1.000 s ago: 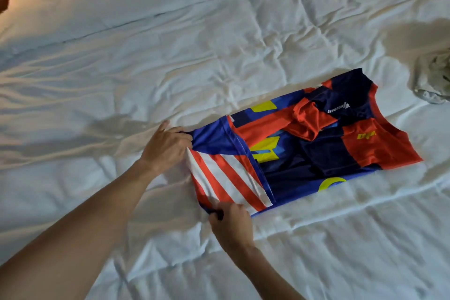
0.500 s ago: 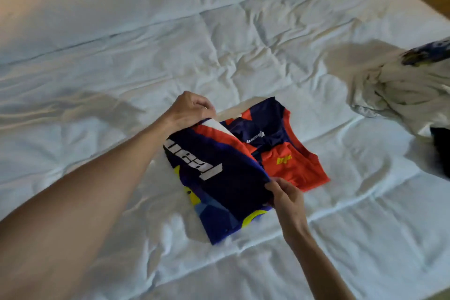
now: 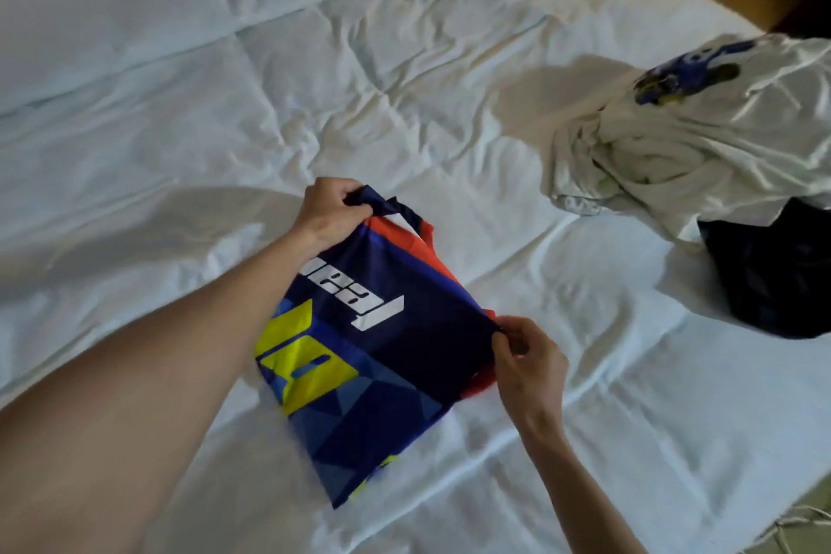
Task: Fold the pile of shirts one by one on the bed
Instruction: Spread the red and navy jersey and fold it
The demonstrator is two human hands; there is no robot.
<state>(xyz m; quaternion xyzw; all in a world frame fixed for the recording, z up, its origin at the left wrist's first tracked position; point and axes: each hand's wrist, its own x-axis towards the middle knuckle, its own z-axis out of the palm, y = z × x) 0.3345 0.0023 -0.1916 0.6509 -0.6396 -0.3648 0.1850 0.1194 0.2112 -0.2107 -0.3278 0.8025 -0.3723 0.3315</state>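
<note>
I have the navy, blue and orange sports jersey with yellow numerals and white lettering pinched at two corners of its leading edge. My left hand grips the far corner, fingers curled round a bunched bit of navy cloth; my right hand pinches the near-right corner between thumb and fingertips. The jersey is doubled over on itself, with orange cloth showing underneath along the right edge, and it lies on the white rumpled quilt of the bed, its lower end trailing toward me.

The relation that matters: the edge I hold runs diagonally, from upper left down to lower right, and the jersey's long axis runs from that edge back toward me. Both hands sit on the same edge, so I judge the next move is to lay it flat over the orange layer, squaring the corners.

The pile of unfolded shirts, a white one with a blue print on top and a dark one beneath, lies well apart to the right, nearer my right hand.
</note>
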